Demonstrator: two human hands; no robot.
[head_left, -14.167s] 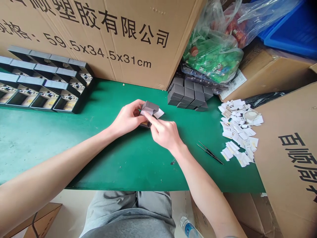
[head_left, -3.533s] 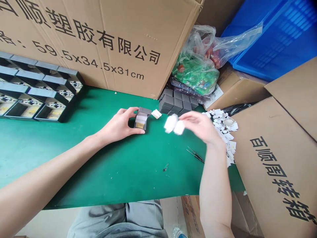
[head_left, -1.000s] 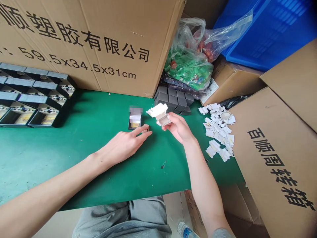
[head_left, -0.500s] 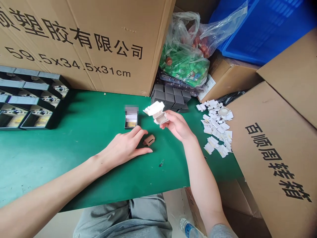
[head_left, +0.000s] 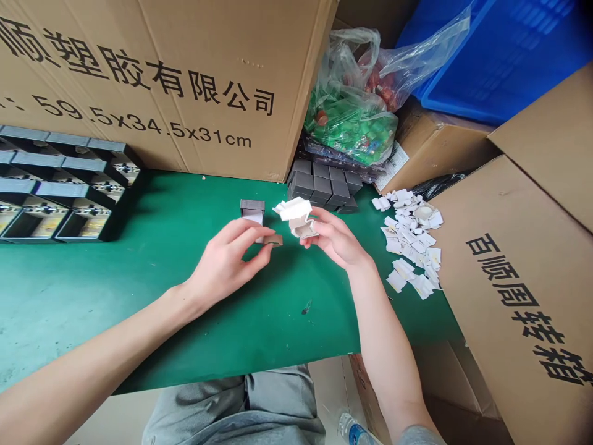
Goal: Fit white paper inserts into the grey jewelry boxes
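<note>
Between the thumb and fingers of my left hand (head_left: 234, 250) is a small brown cardboard piece (head_left: 275, 240), lifted just off the table. My right hand (head_left: 336, 238) is closed on a folded white card insert (head_left: 299, 217), its flaps bent up and pointing left. Just behind my left fingers stands a small dark grey box (head_left: 252, 207) with its lid up and a white lining showing; the fingers hide its lower part. The two hands are close together but apart.
Dark open boxes (head_left: 69, 185) stand in rows at the left, against a large carton (head_left: 152, 80). Behind my right hand are stacked grey boxes (head_left: 324, 185) and a plastic bag of green pieces (head_left: 352, 117). White card pieces (head_left: 412, 238) lie in a pile at the right, beside another carton (head_left: 514, 278).
My left hand has picked up the brown cardboard piece from the table and moved slightly up. My right hand still holds the white insert. The whole view has shifted slightly.
</note>
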